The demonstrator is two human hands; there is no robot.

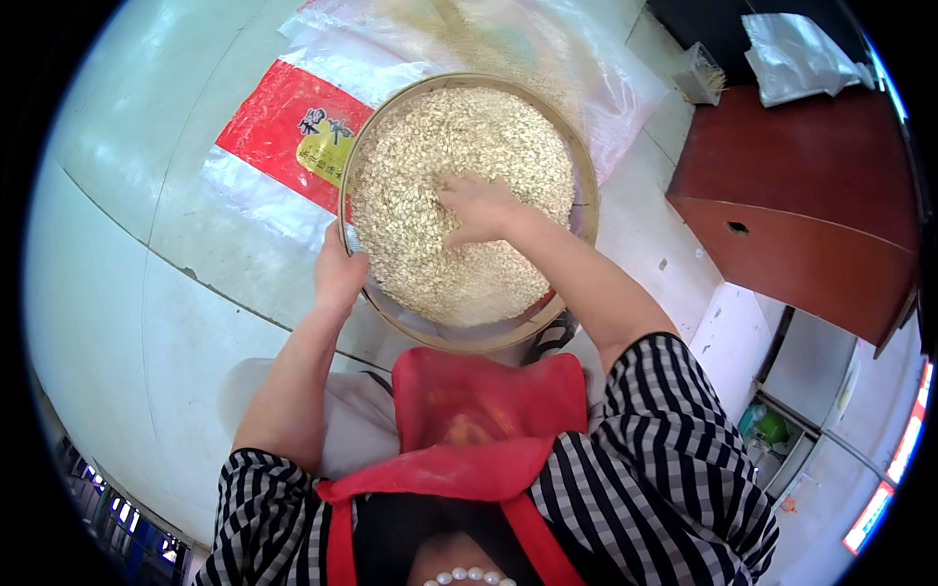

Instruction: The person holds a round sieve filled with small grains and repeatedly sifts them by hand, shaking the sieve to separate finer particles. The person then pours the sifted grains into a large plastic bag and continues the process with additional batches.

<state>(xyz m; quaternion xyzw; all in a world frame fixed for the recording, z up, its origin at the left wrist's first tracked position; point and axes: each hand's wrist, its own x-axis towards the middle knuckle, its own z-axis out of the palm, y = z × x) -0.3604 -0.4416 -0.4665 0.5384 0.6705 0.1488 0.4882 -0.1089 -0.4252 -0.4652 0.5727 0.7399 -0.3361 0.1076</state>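
A round sieve with a wooden rim is held over a plastic sack, loaded with pale, flat, flaky grain. My left hand grips the rim at its lower left, thumb on the inside. Across from it, my right hand lies palm down on the grain near the middle, fingers spread and their tips partly sunk in. Whether any flakes are under that palm is hidden. Bare mesh shows along the sieve's lower edge, where the grain thins out.
The flattened plastic sack, with a red panel bearing writing, lies on the tiled floor; fine tan siftings cover its far part. A dark red wooden cabinet stands right, near a clear plastic box and a plastic bag.
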